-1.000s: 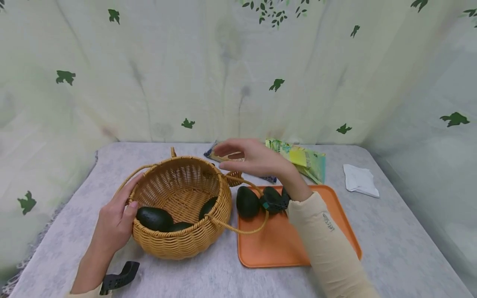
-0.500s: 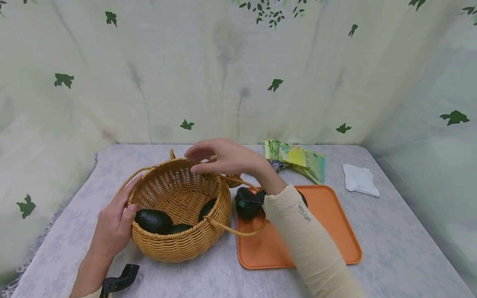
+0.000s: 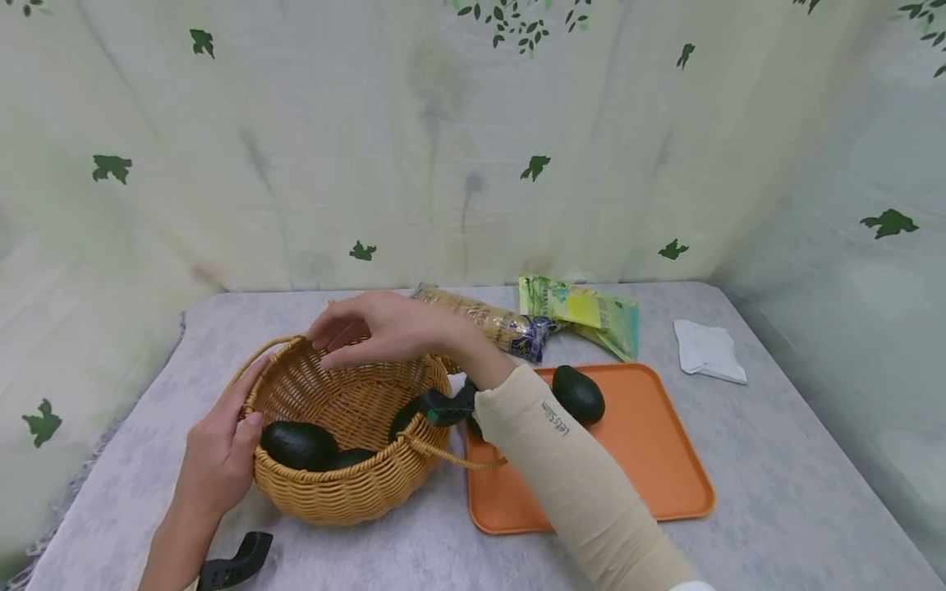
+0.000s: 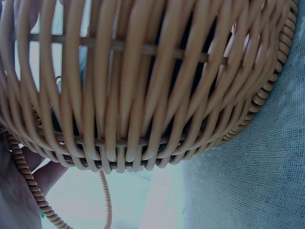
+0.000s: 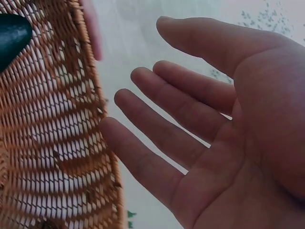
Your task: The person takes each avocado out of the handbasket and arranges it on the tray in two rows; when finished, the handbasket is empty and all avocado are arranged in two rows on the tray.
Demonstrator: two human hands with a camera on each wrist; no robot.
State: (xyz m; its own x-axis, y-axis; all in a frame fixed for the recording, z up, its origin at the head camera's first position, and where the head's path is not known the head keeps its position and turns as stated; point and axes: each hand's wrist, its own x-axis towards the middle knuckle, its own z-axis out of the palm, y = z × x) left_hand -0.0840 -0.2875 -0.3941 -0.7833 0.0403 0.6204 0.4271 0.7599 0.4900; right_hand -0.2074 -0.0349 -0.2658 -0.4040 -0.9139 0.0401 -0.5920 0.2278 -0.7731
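Observation:
A round wicker basket [image 3: 347, 497] stands on the table, its mouth facing me. My left hand [image 3: 218, 460] grips its left rim, thumb on the near side. Inside lie a dark green avocado [image 3: 299, 446], a second avocado [image 3: 353, 457] and a third avocado [image 3: 402, 417], partly covered by the rim. Over the far rim hovers my right hand [image 3: 392, 324], palm down; in the right wrist view its fingers are spread and hold nothing. An avocado [image 3: 578, 394] lies on the orange tray [image 3: 636, 460]; another beside it is mostly hidden by my right wrist.
Behind the tray lie a pasta packet [image 3: 488, 320] and green-yellow packets [image 3: 584, 312]. A folded white tissue [image 3: 709, 351] sits at the right. The basket's handle [image 3: 473, 465] droops over the tray's left edge. A patterned curtain [image 3: 443, 148] closes off the back.
My right hand has moved left, from beside the basket to over its far rim. This uncovers the pasta packet and an avocado on the tray. My left hand keeps its grip.

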